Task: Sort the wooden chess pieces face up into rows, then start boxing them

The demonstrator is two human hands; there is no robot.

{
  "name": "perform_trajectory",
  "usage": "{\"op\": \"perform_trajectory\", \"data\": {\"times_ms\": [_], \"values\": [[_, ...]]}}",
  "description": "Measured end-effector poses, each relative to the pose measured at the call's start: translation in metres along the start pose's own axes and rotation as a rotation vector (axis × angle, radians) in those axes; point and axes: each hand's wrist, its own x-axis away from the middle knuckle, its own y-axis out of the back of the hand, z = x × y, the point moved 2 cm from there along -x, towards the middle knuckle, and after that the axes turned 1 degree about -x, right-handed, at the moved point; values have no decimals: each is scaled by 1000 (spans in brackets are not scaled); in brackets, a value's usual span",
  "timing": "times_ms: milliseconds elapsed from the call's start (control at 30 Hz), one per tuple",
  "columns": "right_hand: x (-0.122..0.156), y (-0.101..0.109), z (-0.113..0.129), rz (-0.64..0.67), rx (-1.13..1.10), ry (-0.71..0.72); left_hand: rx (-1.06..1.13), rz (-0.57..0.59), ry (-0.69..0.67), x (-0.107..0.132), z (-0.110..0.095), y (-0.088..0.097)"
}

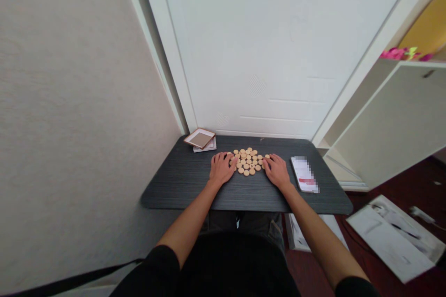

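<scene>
Many small round wooden discs (pixel 248 162) lie in a loose cluster on a dark wood-grained table (pixel 174 181). At the cluster's left side, my left hand (pixel 222 167) rests palm down with its fingers stretched out, touching or covering the outermost discs. My right hand (pixel 276 169) lies in the same way along the right side, fingers forward and thumb toward the discs. Some discs at both edges are partly hidden by the fingers. Neither hand grips anything that I can see.
At the table's back left, a shallow brown-rimmed box lid (pixel 200 138) leans on a white box (pixel 205 146). A phone (pixel 304 174) lies right of my right hand. Behind the table stands a white door (pixel 278 55). White boxes (pixel 393 236) are on the dark red floor.
</scene>
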Motion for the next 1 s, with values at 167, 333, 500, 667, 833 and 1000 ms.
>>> {"op": "perform_trajectory", "data": {"times_ms": [167,333,500,667,833,1000], "values": [[0,-1,0,-3,-38,24,15,14,-17,0,-1,0],[-2,3,6,-21,-69,51,20,34,-115,1,-8,4],[-19,0,28,28,-95,143,50,142,-269,2,-17,10],[-48,-14,50,115,-85,225,53,194,-328,2,-18,8],[-61,-28,54,153,-66,204,29,202,-316,1,-15,3],[-56,-36,50,143,-83,203,8,213,-319,2,-13,2]]}}
